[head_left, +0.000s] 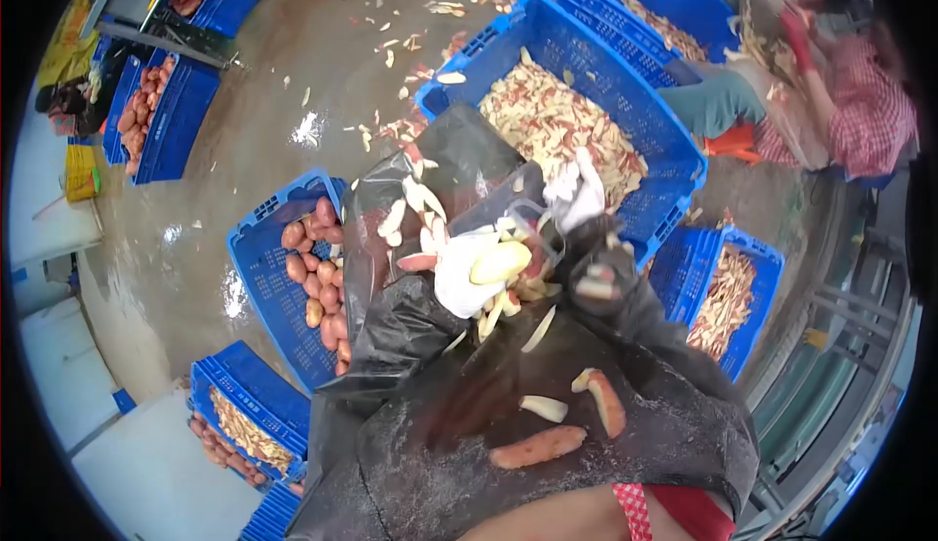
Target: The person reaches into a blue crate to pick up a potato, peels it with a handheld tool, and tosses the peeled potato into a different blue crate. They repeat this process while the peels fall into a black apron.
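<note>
My left hand [457, 279], in a white glove, is closed around a peeled pale-yellow potato [500, 262] above my lap. Just to its right, my right hand [583, 194], also white-gloved, is bent with its fingers together at the near edge of a blue crate [674, 211] of peel strips [562, 126]. A blurred grey, flat shape [491, 199] lies beside the right hand; what it is I cannot make out. Long peelings [422, 204] with red skin cling to the black apron [420, 424] around the left hand, and several pieces [537, 446] lie on my lap.
A blue crate of red-skinned potatoes [320, 277] stands close on the left. More blue crates of peelings [725, 302] and potatoes [147, 116] stand around. A co-worker in a checked top [870, 101] sits at upper right. Peel scraps litter the wet floor [293, 82].
</note>
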Motion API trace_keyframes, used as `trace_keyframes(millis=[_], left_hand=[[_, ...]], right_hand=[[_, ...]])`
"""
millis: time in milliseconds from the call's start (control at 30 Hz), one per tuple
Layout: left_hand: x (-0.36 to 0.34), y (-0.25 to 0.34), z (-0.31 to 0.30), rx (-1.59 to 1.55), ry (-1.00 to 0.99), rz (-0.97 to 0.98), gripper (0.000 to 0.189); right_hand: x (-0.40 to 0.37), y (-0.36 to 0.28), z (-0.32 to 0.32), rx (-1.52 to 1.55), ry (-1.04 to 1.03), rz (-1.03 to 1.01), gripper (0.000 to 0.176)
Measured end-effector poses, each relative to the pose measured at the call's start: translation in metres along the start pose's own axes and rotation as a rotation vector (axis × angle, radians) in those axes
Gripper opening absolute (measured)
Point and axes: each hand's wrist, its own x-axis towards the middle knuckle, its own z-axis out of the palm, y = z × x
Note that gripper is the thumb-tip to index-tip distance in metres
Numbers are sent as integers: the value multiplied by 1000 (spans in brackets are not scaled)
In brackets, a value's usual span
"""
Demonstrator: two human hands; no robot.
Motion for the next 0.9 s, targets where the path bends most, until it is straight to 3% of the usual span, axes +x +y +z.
trace_keyframes(millis=[67,133,167,233,300,333,400,467,533,567,633,667,700,733,767,833,867,900], left_hand=[[0,7,-4,-31,0,-13,19],[-9,17,-8,-78,-6,-64,17],[-9,24,-13,-126,5,-83,16],[6,50,-39,-267,41,-97,14],[33,93,-85,-360,117,-10,13],[51,123,-115,-400,152,68,12],[89,204,-186,-473,212,297,10],[118,282,-243,-551,212,548,8],[134,324,-274,-610,143,734,7],[133,314,-269,-587,96,765,6],[108,224,-222,-347,115,714,4],[80,160,-175,-8,232,648,27],[52,96,-128,334,334,570,50],[14,81,-97,667,-28,66,73],[-27,33,-59,686,30,180,73],[-69,-12,-5,737,-120,98,68],[-45,-43,16,688,-349,222,57],[-21,-72,36,590,-606,331,48]], right_hand=[[-29,25,53,-210,13,74,42],[12,17,-14,109,-537,193,39],[28,4,-42,222,-677,265,35],[37,-22,-52,481,-880,515,37],[47,-46,-55,575,-961,707,49],[53,-55,-48,515,-934,707,58],[46,-57,2,-22,-444,312,39],[18,-41,60,-528,64,-125,39],[-15,-10,124,-638,192,-120,44],[-21,-3,146,-711,259,-115,48],[-16,-15,140,-635,-36,112,49],[-12,-27,132,-596,-145,257,49],[-2,-34,123,-655,-127,83,51],[4,-38,111,-725,-118,-92,53],[-7,-34,131,-787,-197,-104,54],[-21,-32,179,-933,-293,-265,54],[-21,-39,197,-1030,-305,-420,54],[-27,-51,220,-1119,-370,-445,51]])
